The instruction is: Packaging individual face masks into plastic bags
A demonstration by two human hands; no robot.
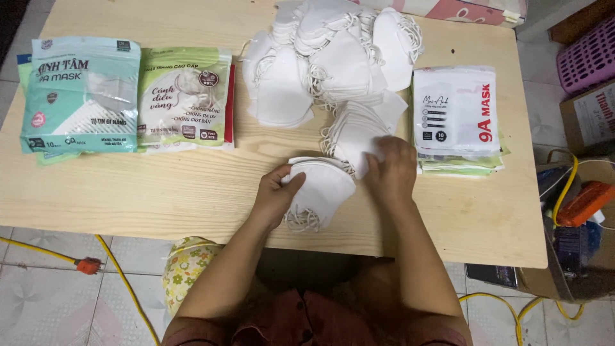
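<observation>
Teal packet stack (80,96) lies at the left edge of the wooden table (160,198), just beside a green packet stack (186,99); bare wood runs below both to the near edge. Left hand (277,192) grips the left rim of a small stack of white masks (320,189), which overhangs the near table edge. Right hand (392,170), fingers curled, presses on a second mask stack (355,131). Loose mask heap (333,54) fills the far centre. White packet stack (456,115) sits near the right edge.
</observation>
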